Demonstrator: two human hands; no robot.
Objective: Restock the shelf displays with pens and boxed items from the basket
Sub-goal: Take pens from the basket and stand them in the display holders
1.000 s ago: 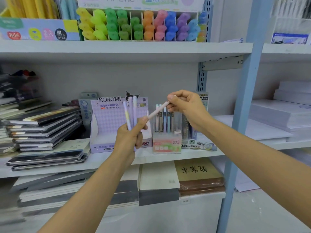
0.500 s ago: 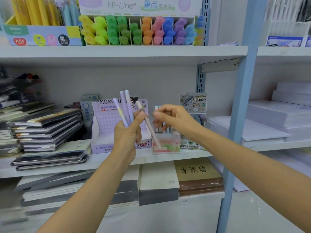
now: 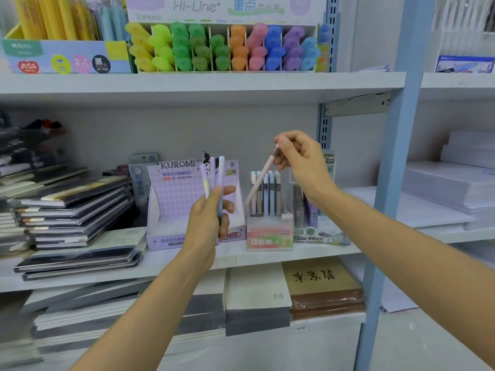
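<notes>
The left hand (image 3: pixel 207 218) is wrapping its curled fingers and thumb round a small bundle of pens (image 3: pixel 214 174), slim smooth pastel barrels in lilac, pale yellow and blue, standing nearly upright in front of the Kuromi box (image 3: pixel 171 188), a matte lilac cardboard display with a chequered print. At about two o'clock from it, the right hand (image 3: pixel 302 164) is pinching the darker upper end of a single pen (image 3: pixel 261 180) between thumb and fingertips; its pale pink barrel is slanting down toward seven o'clock, with the lower tip hanging in front of the pens standing in the clear display box (image 3: pixel 269 234). Whether that tip is touching them cannot be told. This box is a frosted, squarish plastic holder with a pink and green label, sitting just at three o'clock of the Kuromi box on the middle shelf (image 3: pixel 241 257), a flat pale grey board. At nine o'clock, glossy dark notebooks (image 3: pixel 75 204) are lying in slanting stacks. At twelve o'clock, on the shelf above, rounded translucent highlighters (image 3: pixel 222 49) are filling a divided white rack in yellow, green, orange, pink, blue and purple. At three o'clock, a light blue metal upright (image 3: pixel 396 129) is dividing the shelving, and beyond it white paper reams (image 3: pixel 442 188) are lying in flat piles.
</notes>
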